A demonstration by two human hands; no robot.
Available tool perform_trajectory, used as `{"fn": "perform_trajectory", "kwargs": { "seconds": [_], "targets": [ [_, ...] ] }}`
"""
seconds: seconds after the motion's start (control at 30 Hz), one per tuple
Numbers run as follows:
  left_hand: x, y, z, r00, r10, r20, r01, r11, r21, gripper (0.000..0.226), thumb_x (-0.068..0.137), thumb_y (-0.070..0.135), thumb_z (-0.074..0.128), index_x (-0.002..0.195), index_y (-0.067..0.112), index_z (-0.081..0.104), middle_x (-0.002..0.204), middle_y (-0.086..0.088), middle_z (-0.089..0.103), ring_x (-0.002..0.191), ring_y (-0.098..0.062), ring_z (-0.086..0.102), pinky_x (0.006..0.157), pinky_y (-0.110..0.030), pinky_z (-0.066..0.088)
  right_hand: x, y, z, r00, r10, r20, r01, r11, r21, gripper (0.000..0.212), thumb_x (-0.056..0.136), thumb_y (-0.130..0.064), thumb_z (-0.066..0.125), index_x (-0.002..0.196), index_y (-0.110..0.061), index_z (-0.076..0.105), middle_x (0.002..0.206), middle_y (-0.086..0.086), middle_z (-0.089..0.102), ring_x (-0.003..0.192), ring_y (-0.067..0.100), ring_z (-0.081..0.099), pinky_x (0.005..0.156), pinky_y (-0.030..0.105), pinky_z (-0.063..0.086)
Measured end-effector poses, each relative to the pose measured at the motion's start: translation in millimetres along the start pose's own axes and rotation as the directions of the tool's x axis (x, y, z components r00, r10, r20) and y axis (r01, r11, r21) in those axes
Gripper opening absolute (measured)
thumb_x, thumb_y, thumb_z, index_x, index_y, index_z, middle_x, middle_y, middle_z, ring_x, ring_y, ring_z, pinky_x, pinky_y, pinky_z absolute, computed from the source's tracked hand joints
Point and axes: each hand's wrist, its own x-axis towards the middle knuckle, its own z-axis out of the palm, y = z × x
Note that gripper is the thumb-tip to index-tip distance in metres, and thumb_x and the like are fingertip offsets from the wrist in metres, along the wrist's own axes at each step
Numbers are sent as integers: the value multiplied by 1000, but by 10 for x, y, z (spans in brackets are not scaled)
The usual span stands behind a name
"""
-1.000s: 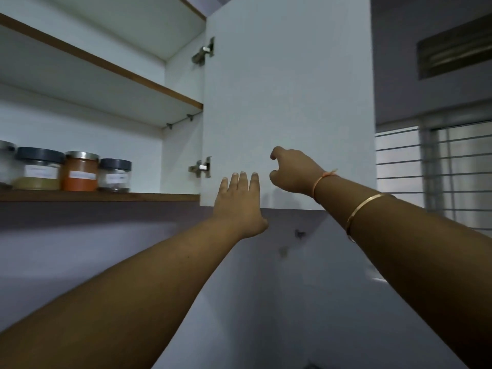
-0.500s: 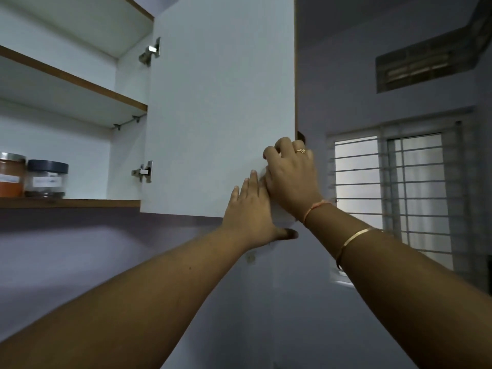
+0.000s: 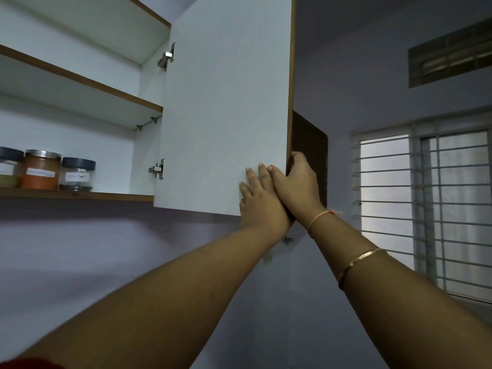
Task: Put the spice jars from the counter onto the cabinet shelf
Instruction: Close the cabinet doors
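Note:
Three spice jars stand in a row on the lower cabinet shelf [image 3: 80, 195] at the far left: a dark-lidded jar [image 3: 9, 167] cut by the frame edge, an orange jar with a metal lid [image 3: 41, 170], and a dark-lidded jar [image 3: 77, 174] with dark contents. The white cabinet door [image 3: 226, 107] stands partly swung out. My left hand [image 3: 259, 201] presses flat on the door's inner face near its lower corner. My right hand [image 3: 299, 186] grips the door's free edge, fingers curled round to the brown outer side.
An upper shelf [image 3: 87, 83] sits above the jars. Two metal hinges [image 3: 159, 169] join the door to the cabinet side. A barred window [image 3: 426, 203] fills the right, with a vent [image 3: 450, 51] high on the wall. A purple wall runs below the cabinet.
The door has swung further toward the cabinet. My right hand moved from its face to grip the free edge, and my left hand slid right to lie next to it.

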Motion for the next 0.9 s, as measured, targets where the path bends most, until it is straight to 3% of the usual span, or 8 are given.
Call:
{"fn": "perform_trajectory", "kwargs": {
  "seconds": [0.13,0.23,0.3,0.4,0.47,0.57,0.67,0.9],
  "targets": [
    [-50,-63,-176,999,-41,-33,38,996,-84,97,88,37,61,149,21,-13,159,-8,-10,146,-34,1,116,-44,18,-140,-249,70,999,-12,-32,9,998,-67,29,91,-35,57,110,-16,47,82,-13,54,78,11,59,69,28,50],
    [-145,-171,-439,999,-18,-37,14,995,-96,94,88,41,59,150,18,-9,159,-9,-5,146,-32,4,116,-42,18,-260,-502,138,998,-51,-40,47,994,-96,29,90,-37,57,105,-16,43,74,-13,51,66,6,54,61,26,48],
    [-231,-283,-695,999,35,-36,-39,992,-119,88,87,39,59,150,14,3,157,-14,11,143,-32,18,116,-42,25,-349,-701,227,996,-84,-42,79,992,-98,29,89,-38,57,101,-17,40,71,-11,50,60,4,50,52,22,40],
    [-417,-458,-1133,987,117,-109,-133,979,-155,66,88,31,60,141,9,28,137,-11,43,123,-23,48,101,-34,44,-469,-1007,420,994,-105,1,105,994,-37,26,87,-36,57,93,-17,41,71,-7,52,58,8,52,51,21,40],
    [-549,-621,-1454,984,135,-118,-150,980,-132,64,85,29,63,138,10,31,129,-8,48,111,-18,54,90,-27,48,-558,-1240,605,994,-109,32,108,994,19,25,85,-36,58,92,-18,43,76,-4,57,63,11,57,55,26,47],
    [-692,-873,-1884,994,101,-51,-106,990,-89,64,79,27,68,131,11,34,115,-6,55,95,-18,59,77,-35,55,-693,-1546,887,991,-119,57,115,991,71,27,83,-38,58,97,-21,43,92,0,61,77,16,61,64,31,54],
    [-780,-1144,-2219,999,22,-43,-22,1000,-13,56,77,25,70,122,11,39,100,-3,58,81,-17,59,60,-28,48,-824,-1814,1196,990,-119,76,106,983,153,32,83,-35,60,106,-20,45,102,-1,52,88,18,59,72,33,53],
    [-902,-1792,-2833,993,-88,-77,91,995,47,37,83,16,67,115,10,48,86,4,54,71,-8,54,53,-16,40,-1074,-2337,1935,965,-136,223,82,969,233,68,86,-40,59,142,-16,28,131,10,49,109,26,57,91,38,52]
  ]
}}
